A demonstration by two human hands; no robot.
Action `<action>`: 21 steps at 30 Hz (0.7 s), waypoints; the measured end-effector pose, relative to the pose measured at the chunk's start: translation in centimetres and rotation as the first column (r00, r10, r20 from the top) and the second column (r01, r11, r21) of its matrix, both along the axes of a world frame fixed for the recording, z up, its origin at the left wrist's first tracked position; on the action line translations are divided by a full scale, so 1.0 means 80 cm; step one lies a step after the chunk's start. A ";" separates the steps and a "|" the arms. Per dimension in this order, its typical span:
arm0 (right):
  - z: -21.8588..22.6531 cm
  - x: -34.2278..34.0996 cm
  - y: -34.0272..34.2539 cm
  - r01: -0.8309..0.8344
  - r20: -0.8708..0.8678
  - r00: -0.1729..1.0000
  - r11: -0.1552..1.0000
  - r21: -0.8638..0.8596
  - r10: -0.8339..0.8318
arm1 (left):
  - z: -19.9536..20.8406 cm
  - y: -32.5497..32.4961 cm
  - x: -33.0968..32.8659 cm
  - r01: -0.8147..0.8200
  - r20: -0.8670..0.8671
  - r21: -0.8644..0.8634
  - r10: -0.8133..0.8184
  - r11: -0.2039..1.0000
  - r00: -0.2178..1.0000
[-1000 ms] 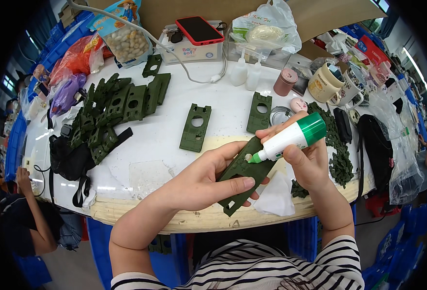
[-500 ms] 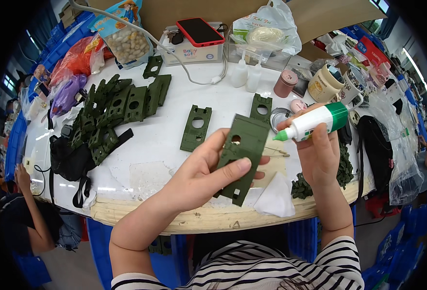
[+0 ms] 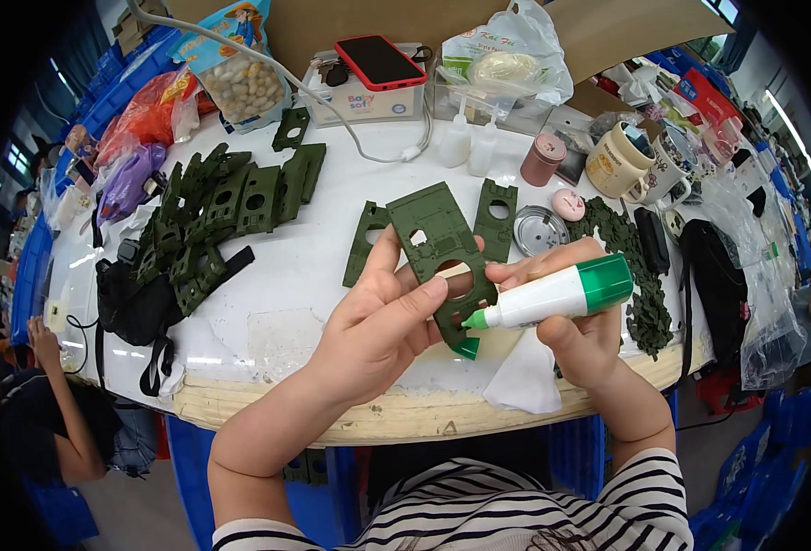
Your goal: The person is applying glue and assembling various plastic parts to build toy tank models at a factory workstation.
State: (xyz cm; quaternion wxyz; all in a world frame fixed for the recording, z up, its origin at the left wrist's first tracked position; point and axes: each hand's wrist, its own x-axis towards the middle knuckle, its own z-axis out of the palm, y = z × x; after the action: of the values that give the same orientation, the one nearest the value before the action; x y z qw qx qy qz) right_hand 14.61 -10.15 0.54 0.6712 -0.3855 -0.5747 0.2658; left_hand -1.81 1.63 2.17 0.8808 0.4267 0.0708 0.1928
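**Green plate (image 3: 447, 237) held up by a white bottle (image 3: 548, 298)**

The left hand (image 3: 373, 317) grips the green plate, thumb on top and fingers tucked under. The plate is up over the near part of the white table (image 3: 318, 248), in the middle. It slants, with its far end to the left and its near end to the right. The right hand (image 3: 589, 344) is wrapped round the white bottle. The bottle's green tip (image 3: 475, 320) points left at the plate's near end. I can't tell if they touch.

A big pile of plates (image 3: 217, 197) is on the left. Small green bits (image 3: 649, 317) are heaped on the right. A white cloth (image 3: 523, 375) lies near, by the table edge.

A hard squeeze might push out too much, if the bottle is full of something runny. It could drip through the round hole. If the left thumb slipped, the plate might tip and bump the tip. The left fingers are close to the tip, so they could get messy.
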 end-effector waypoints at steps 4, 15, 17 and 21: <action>0.005 -0.006 -0.002 0.023 -0.009 1.000 0.995 -0.095 -0.024 | -0.001 0.000 0.000 0.003 -0.008 0.027 -0.003 1.000 1.000; 0.003 -0.004 0.000 0.033 -0.020 0.999 0.994 -0.103 -0.035 | -0.002 0.001 0.001 -0.003 -0.011 0.062 0.003 0.998 1.000; 0.003 -0.004 0.000 0.042 0.004 0.999 0.994 -0.096 -0.042 | -0.002 0.001 0.001 -0.003 -0.011 0.066 0.003 0.998 1.000; 0.001 -0.003 0.001 0.054 0.027 0.998 0.995 -0.087 -0.051 | -0.003 0.002 0.002 -0.003 -0.012 0.065 0.004 0.998 1.000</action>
State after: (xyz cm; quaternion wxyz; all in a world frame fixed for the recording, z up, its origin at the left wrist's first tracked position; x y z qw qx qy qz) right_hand 14.40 -10.06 0.65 0.6532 -0.4327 -0.5605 0.2682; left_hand -1.68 1.76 1.92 0.8657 0.4560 0.0706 0.1940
